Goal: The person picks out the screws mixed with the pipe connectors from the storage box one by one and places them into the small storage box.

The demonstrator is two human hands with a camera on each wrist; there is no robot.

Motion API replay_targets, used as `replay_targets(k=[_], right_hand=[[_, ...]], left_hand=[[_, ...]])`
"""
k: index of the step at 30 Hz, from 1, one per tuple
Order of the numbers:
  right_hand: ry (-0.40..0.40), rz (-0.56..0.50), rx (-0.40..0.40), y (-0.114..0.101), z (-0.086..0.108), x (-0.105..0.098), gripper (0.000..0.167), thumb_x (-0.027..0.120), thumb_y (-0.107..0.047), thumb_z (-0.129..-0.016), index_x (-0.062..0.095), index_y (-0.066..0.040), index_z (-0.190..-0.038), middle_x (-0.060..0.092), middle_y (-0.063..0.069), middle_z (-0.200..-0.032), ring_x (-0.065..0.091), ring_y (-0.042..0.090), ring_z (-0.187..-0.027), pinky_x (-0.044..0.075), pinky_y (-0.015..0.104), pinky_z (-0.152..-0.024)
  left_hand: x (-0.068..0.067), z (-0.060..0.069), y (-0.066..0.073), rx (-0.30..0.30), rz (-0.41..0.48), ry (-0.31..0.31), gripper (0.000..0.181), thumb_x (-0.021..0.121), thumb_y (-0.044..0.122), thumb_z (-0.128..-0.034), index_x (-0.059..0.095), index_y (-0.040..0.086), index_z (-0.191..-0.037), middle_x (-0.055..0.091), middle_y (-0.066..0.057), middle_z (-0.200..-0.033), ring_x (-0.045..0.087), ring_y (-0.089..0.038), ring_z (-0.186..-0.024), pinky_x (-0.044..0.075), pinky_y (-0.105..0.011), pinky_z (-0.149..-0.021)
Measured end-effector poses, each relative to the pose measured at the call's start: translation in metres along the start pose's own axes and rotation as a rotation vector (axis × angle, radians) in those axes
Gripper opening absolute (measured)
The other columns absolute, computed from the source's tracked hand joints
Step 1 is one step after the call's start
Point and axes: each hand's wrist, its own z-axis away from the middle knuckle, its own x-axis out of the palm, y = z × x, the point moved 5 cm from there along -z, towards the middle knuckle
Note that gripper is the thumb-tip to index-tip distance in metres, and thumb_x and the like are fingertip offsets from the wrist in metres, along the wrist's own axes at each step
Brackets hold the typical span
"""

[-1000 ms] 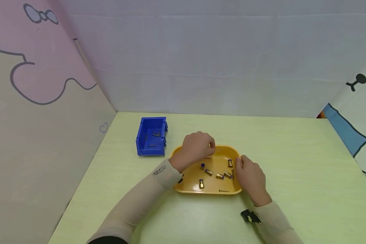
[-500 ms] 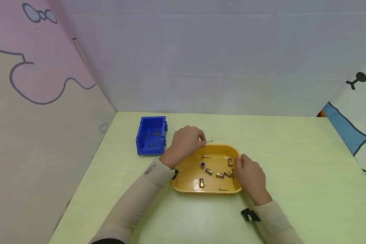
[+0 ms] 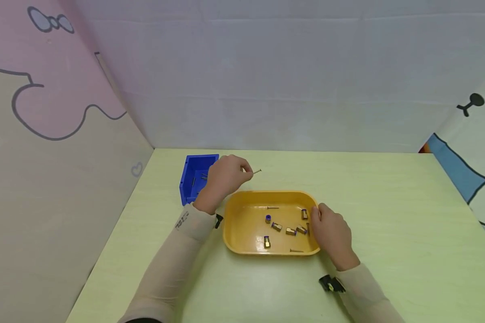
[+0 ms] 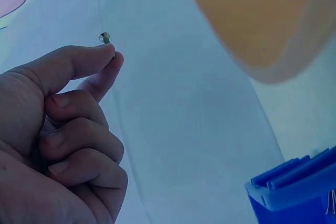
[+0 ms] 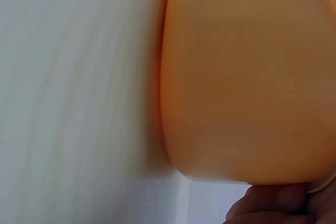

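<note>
Between thumb and forefinger, my left hand pinches a screw, held above the table just beyond the yellow tray. In the left wrist view the screw's round head pokes out past the fingertips; the other fingers are curled in. My right hand grips the right rim of the yellow tray, its fingers outside the wall in the right wrist view. Inside the tray lie several brass fittings with blue ends and a few screws. A blue bin, partly hidden by my left hand, holds more screws.
The pale yellow-green table extends around the tray and ends at a white back wall. Printed panels stand at the left and right. A black wrist strap piece hangs by the right sleeve.
My left hand has lifted the screw out of the tray and carried it left and away from me, towards the blue bin. My right hand has stayed on the tray rim.
</note>
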Motion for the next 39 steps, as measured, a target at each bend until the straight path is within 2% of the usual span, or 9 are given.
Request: replay_targets(k=[3, 7, 10, 14, 18, 23, 26, 30, 39], right_hand=[[-0.001, 0.005, 0.002, 0.0, 0.0, 0.0, 0.037, 0.036, -0.032, -0.106, 0.046, -0.008, -0.079, 0.042, 0.006, -0.061, 0.043, 0.02, -0.048, 0.032, 0.031, -0.044], [-0.002, 0.009, 0.003, 0.0, -0.001, 0.0, 0.038, 0.036, -0.032, -0.106, 0.045, -0.008, -0.079, 0.042, 0.006, -0.061, 0.043, 0.02, -0.048, 0.031, 0.031, -0.044], [0.0, 0.007, 0.005, 0.0, -0.001, 0.0, 0.038, 0.036, -0.033, -0.106, 0.045, -0.009, -0.079, 0.042, 0.006, -0.061, 0.043, 0.02, -0.048, 0.031, 0.031, -0.044], [-0.01, 0.002, 0.01, 0.001, 0.0, 0.0, 0.038, 0.036, -0.033, -0.106, 0.045, -0.009, -0.08, 0.042, 0.006, -0.061, 0.044, 0.02, -0.049, 0.032, 0.031, -0.045], [-0.018, -0.004, 0.012, 0.0, 0.0, 0.0, 0.037, 0.036, -0.033, -0.106, 0.046, -0.008, -0.08, 0.043, 0.006, -0.061, 0.044, 0.02, -0.049, 0.032, 0.031, -0.045], [-0.011, -0.003, 0.011, 0.001, 0.001, 0.0, 0.037, 0.036, -0.033, -0.106, 0.045, -0.009, -0.08, 0.043, 0.006, -0.061, 0.043, 0.02, -0.049, 0.031, 0.031, -0.045], [-0.006, 0.002, 0.008, 0.003, 0.001, 0.0, 0.038, 0.036, -0.033, -0.106, 0.045, -0.009, -0.079, 0.042, 0.006, -0.061, 0.043, 0.02, -0.049, 0.031, 0.031, -0.045], [-0.005, 0.0, 0.006, 0.004, 0.003, -0.001, 0.039, 0.035, -0.034, -0.106, 0.045, -0.009, -0.079, 0.042, 0.006, -0.061, 0.043, 0.02, -0.049, 0.031, 0.031, -0.045], [-0.005, -0.006, 0.006, 0.003, 0.004, -0.003, 0.038, 0.035, -0.033, -0.106, 0.045, -0.009, -0.079, 0.042, 0.006, -0.061, 0.043, 0.02, -0.049, 0.032, 0.031, -0.045]], left_hand=[[-0.008, -0.002, -0.014, -0.043, 0.018, 0.026, 0.014, 0.065, 0.028, -0.0914, 0.079, 0.026, -0.087, 0.067, 0.007, -0.08, 0.053, -0.017, -0.057, 0.038, -0.027, -0.043], [-0.015, -0.003, -0.033, -0.111, 0.032, 0.048, 0.015, 0.064, 0.025, -0.0901, 0.079, 0.025, -0.089, 0.063, 0.003, -0.068, 0.049, -0.017, -0.051, 0.032, -0.026, -0.042], [-0.018, -0.001, -0.043, -0.142, 0.035, 0.066, 0.015, 0.064, 0.024, -0.0897, 0.078, 0.023, -0.09, 0.06, 0.001, -0.061, 0.044, -0.016, -0.047, 0.027, -0.026, -0.041], [-0.02, 0.006, -0.057, -0.18, 0.037, 0.087, 0.016, 0.063, 0.025, -0.0905, 0.078, 0.022, -0.091, 0.06, 0.002, -0.062, 0.039, -0.016, -0.045, 0.025, -0.026, -0.04], [-0.023, 0.015, -0.073, -0.255, 0.017, 0.105, 0.014, 0.064, 0.029, -0.0922, 0.078, 0.024, -0.091, 0.063, 0.002, -0.064, 0.043, -0.017, -0.048, 0.029, -0.027, -0.04], [-0.026, 0.024, -0.095, -0.346, -0.01, 0.137, 0.014, 0.066, 0.032, -0.0921, 0.077, 0.024, -0.09, 0.07, 0.002, -0.079, 0.057, -0.021, -0.057, 0.041, -0.032, -0.044], [-0.027, 0.027, -0.104, -0.348, -0.058, 0.146, 0.014, 0.067, 0.031, -0.0915, 0.078, 0.023, -0.091, 0.073, 0.002, -0.089, 0.062, -0.024, -0.069, 0.048, -0.039, -0.061], [-0.025, 0.03, -0.113, -0.342, -0.121, 0.156, 0.015, 0.067, 0.03, -0.0916, 0.079, 0.022, -0.091, 0.074, 0.0, -0.095, 0.063, -0.026, -0.084, 0.041, -0.048, -0.082], [-0.018, 0.036, -0.127, -0.384, -0.127, 0.119, 0.017, 0.068, 0.031, -0.0931, 0.08, 0.019, -0.093, 0.074, -0.005, -0.107, 0.064, -0.029, -0.094, 0.038, -0.053, -0.087]])
